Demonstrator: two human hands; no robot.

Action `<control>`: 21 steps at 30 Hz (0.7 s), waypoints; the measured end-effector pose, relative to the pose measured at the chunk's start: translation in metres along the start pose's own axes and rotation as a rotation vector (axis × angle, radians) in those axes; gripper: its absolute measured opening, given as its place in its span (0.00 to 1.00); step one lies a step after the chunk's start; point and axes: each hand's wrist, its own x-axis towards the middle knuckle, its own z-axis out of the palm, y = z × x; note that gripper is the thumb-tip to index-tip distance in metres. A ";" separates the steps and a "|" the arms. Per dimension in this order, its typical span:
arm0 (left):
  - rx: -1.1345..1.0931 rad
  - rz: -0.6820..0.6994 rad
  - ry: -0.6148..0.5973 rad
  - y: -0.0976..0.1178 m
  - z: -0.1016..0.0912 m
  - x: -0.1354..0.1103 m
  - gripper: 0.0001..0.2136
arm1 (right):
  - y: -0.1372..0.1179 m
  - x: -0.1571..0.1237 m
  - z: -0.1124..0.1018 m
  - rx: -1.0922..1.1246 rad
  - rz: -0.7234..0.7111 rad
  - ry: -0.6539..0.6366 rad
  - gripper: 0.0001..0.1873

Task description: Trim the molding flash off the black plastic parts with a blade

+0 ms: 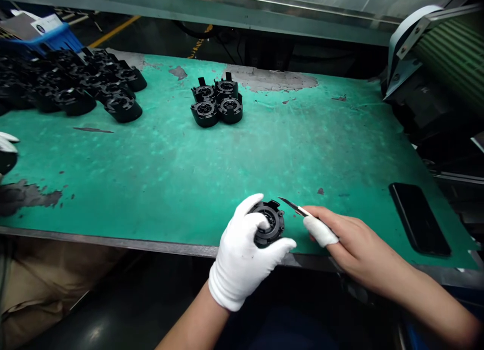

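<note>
My left hand (242, 254), in a white glove, is closed round a round black plastic part (269, 224) near the front edge of the green table (159, 173). My right hand (340, 236) is bare except for a white wrap on the forefinger. It pinches a small knife (294, 206) whose blade points left at the part's rim, just short of touching it.
A cluster of several black parts (217, 104) stands at mid-table. A large pile of the same parts (75, 85) lies far left beside a blue crate (49, 37). A black phone (419, 218) rests at the right. Another person's gloved hand (6, 151) shows at the left edge. Machinery (438, 62) stands right.
</note>
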 end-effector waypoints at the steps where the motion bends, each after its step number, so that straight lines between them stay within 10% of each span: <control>1: -0.008 -0.018 0.015 0.000 0.000 -0.001 0.20 | 0.002 -0.001 -0.001 -0.017 0.000 -0.012 0.23; 21: 0.072 0.007 -0.025 -0.004 0.002 0.002 0.33 | -0.004 0.041 -0.027 -0.590 -0.127 -0.165 0.23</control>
